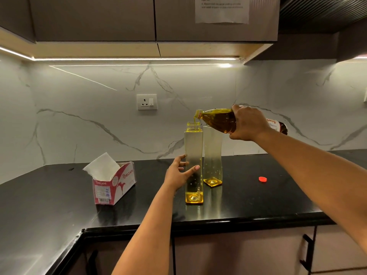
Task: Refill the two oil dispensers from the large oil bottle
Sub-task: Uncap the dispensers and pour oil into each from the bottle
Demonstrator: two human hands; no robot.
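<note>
Two tall clear yellow-tinted oil dispensers stand uncapped on the black counter (248,201). The nearer dispenser (193,147) has a shallow layer of oil at its bottom. My left hand (178,173) holds it around the middle, thumb in front. The farther dispenser (212,155) stands just behind and to the right, also with a little oil at its base. My right hand (248,124) grips the large oil bottle (220,120), tipped almost flat with its mouth over the nearer dispenser's neck. A thin stream of oil runs from the mouth into that neck.
A red bottle cap (262,179) lies on the counter to the right of the dispensers. An open pink-and-white tissue box (114,185) with a white sheet sticking up sits to the left. A wall socket (147,102) is on the marble backsplash, and cabinets hang overhead.
</note>
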